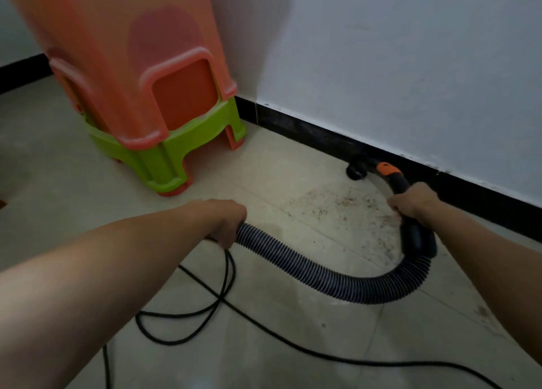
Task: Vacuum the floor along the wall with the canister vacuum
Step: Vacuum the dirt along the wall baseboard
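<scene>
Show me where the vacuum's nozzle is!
In the head view, the nozzle sits right of centre on the floor, beside the black baseboard, just beyond the right hand and right of the stacked stools.

The hose [322, 277] is black, ringed all along with fine pale-grey ribs. Its handle [416, 236] is plain black, with a bright orange clip [387, 168] beside the black nozzle [356, 171]. The cord [264, 327] is black. The stools [123, 66] are salmon-orange; the green stool [164, 160] is bright lime. The wall [410, 66] is white, the skirting [322, 136] black, and the floor [73, 154] pale beige with a patch of brown-black specks [346, 209].
</scene>
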Available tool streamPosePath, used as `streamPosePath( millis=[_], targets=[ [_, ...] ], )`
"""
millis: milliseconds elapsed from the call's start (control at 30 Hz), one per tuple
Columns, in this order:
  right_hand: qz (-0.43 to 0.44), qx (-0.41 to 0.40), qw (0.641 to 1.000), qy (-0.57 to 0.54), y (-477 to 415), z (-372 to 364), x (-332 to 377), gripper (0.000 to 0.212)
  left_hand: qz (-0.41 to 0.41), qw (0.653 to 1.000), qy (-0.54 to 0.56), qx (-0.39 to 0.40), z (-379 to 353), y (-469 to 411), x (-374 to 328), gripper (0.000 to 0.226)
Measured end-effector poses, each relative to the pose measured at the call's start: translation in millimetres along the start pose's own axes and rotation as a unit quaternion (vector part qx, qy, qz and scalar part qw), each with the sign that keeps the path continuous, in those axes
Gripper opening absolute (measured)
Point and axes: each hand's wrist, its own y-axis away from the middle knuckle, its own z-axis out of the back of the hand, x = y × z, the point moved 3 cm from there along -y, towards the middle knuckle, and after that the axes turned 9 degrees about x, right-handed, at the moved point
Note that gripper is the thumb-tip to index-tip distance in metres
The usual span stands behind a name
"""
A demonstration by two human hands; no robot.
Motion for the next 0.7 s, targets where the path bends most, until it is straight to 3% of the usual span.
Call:
streamPosePath(
  millis=[167,467,700],
  targets=[
    [0.027,-0.005,0.999,-0.034,-4.3,-23.2,14.9,0.031,0.028,1.000,-0.012,0.007,-4.5,-0.2,20.8,0.030],
    [0.076,0.050,0.995,-0.047,-12.2,-72.2,77.3,0.039,0.068,0.997,0.010,0.040,-48.8,3.0,70.4,0.028],
    [-0.025,0.007,0.998,-0.062,-1.1,-16.9,-12.3,0.034,-0.016,0.999,0.030,0.029,-20.3,-53.9,19.7,0.028]
  ],
)
